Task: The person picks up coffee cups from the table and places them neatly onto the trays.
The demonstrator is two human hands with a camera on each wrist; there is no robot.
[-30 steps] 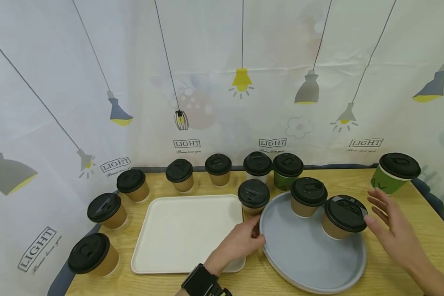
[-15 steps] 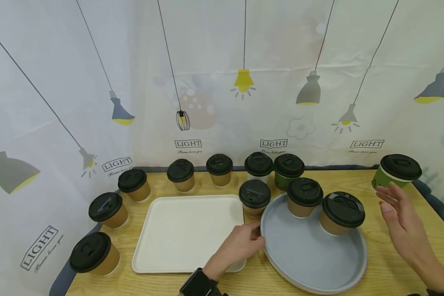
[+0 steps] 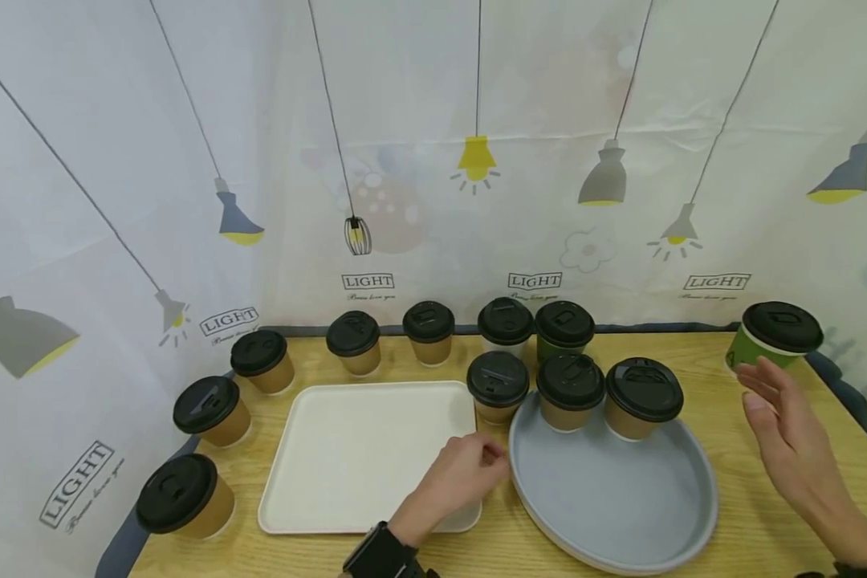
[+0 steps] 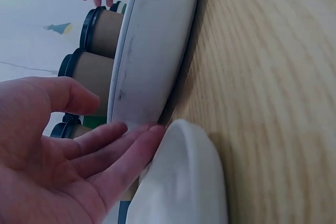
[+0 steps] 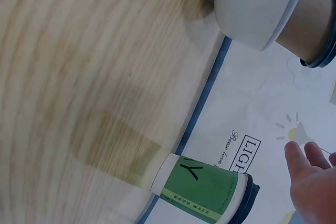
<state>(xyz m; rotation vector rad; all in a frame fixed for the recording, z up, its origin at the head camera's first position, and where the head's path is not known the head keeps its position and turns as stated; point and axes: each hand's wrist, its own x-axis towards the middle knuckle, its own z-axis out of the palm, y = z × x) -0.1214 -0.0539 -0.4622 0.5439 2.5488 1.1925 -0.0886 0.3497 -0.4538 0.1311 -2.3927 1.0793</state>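
A round grey tray [image 3: 614, 506] sits at the right of the wooden table. Two brown paper coffee cups with black lids, the left one [image 3: 569, 393] and the right one [image 3: 643, 400], stand side by side toward its back. My left hand [image 3: 458, 475] is at the tray's left side, over the edge of a white rectangular tray [image 3: 368, 461]. In the left wrist view its fingers [image 4: 123, 163] reach out close to the grey tray's side, the thumb apart. My right hand [image 3: 795, 441] hovers right of the grey tray, fingers extended, holding nothing, near a green lidded cup [image 3: 762, 345].
Another brown cup [image 3: 497, 385] stands between the trays at the back. Behind it are a white cup [image 3: 504, 325] and a green cup [image 3: 563, 329]. Several brown cups, such as one [image 3: 188, 494] at the left front, line the table's left and back. A printed cloth [image 3: 419, 201] hangs behind.
The two cups on the grey tray have shifted left and back, swinging round with the tray's surface. My left hand has drawn slightly left off the rim; my right hand moved right, away from the cups.
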